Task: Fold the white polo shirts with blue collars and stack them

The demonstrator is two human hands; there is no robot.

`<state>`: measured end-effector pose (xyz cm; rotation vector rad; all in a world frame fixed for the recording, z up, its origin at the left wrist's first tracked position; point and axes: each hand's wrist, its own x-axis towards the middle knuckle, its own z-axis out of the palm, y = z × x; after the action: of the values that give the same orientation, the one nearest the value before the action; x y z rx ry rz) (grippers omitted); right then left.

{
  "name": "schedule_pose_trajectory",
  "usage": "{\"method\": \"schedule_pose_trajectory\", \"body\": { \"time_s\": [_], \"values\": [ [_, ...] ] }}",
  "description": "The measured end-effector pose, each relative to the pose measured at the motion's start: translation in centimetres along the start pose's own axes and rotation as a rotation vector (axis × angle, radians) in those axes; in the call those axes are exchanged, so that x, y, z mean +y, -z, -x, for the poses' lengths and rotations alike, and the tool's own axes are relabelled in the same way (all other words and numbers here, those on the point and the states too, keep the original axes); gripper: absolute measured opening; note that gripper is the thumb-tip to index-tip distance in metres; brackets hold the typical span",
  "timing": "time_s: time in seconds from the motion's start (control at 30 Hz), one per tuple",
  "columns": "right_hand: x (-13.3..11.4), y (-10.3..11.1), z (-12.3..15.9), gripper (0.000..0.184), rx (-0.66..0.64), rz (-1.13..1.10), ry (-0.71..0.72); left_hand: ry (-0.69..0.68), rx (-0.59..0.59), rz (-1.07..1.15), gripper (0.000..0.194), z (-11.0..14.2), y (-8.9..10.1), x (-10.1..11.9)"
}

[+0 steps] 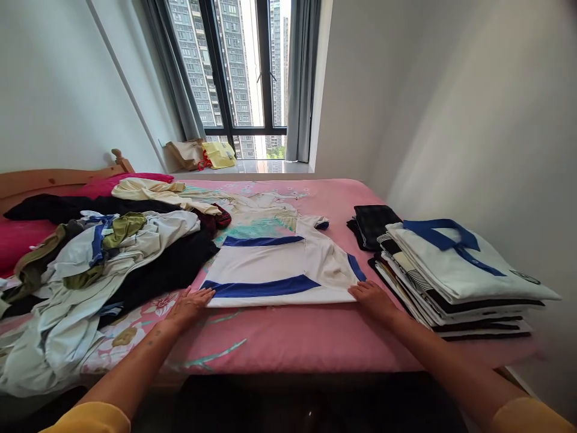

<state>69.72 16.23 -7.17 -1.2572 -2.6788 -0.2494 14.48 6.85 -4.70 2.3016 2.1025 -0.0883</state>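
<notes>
White/blue shirt (261, 267) spread on bed (288, 343), sleeves to R. L hand (188, 304) at nr L corner, R hand (375, 299) at nr edge's R end; fingers (359, 290) touch shirt, can't tell if gripping. Clothes heap (148, 237) to L, folded stack (455, 288) to R.

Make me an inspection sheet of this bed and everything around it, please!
Surface: bed, pink and patterned on top.
Job's things: shirt, white with blue bands, spread out.
Clutter: rumpled heap at left; folded stack at right, dark pile behind it.
Hands: left hand at the shirt's near left corner, right hand at its near right corner; grip unclear.
Cables: nothing seen.
Surroundings: window between grey curtains; paper bag and yellow bag below.
</notes>
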Motion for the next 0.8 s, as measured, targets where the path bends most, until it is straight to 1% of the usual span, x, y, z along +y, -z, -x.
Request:
{"method": "schedule_pose_trajectory", "body": {
  "time_s": [0.1, 0.2, 0.3, 0.37, 0.4, 0.47, 0.53, 0.57, 0.63, 0.7, 0.73, 0.77, 0.8],
  "values": [
    [0.0, 0.5, 3.3, 0.05, -0.01, -0.011, 0.067, -0.1, -0.001, -0.003, 0.057, 2.1, 0.6, 0.3],
    [-0.6, -0.1, 7.7, 0.052, -0.006, 0.018, 0.088, -0.185, -0.019, -0.002, 0.057, 5.3, 0.1, 1.1],
    [-1.6, -0.7, 11.6, 0.057, 0.011, 0.037, 0.081, -0.232, -0.075, -0.022, 0.056, 8.4, -0.1, 1.8],
    [-2.5, -0.3, 13.0, 0.062, 0.026, 0.04, 0.075, -0.241, -0.094, -0.028, 0.054, 9.6, 0.5, 2.4],
    [-3.1, 0.2, 13.1, 0.062, 0.036, 0.028, 0.077, -0.245, -0.09, -0.018, 0.053, 9.8, 1.1, 2.9],
    [-4.7, 1.6, 12.3, 0.055, 0.078, -0.043, 0.082, -0.262, -0.057, 0.045, 0.048, 9.5, 2.2, 4.6],
    [-7.2, 3.2, 10.1, 0.045, 0.152, -0.175, 0.086, -0.305, -0.025, 0.156, 0.046, 8.6, 2.9, 7.3],
    [-8.8, 3.9, 8.7, 0.042, 0.192, -0.252, 0.088, -0.335, -0.012, 0.217, 0.046, 8.1, 2.9, 8.9],
    [-12.0, 4.7, 5.8, 0.039, 0.234, -0.398, 0.115, -0.409, -0.004, 0.32, 0.047, 7.2, 2.2, 12.0],
    [-14.6, 4.2, 3.4, 0.039, 0.222, -0.497, 0.195, -0.454, -0.008, 0.39, 0.05, 6.6, 1.0, 14.1],
    [-15.4, 3.5, 2.6, 0.038, 0.208, -0.52, 0.232, -0.44, 0.001, 0.407, 0.051, 6.6, 0.3, 14.4],
    [-16.0, 2.6, 2.0, 0.037, 0.194, -0.525, 0.257, -0.391, 0.021, 0.41, 0.051, 6.6, -0.5, 14.2],
    [-16.2, 1.5, 1.7, 0.036, 0.18, -0.516, 0.271, -0.304, 0.048, 0.398, 0.05, 6.7, -1.1, 13.5]
  ]
}}
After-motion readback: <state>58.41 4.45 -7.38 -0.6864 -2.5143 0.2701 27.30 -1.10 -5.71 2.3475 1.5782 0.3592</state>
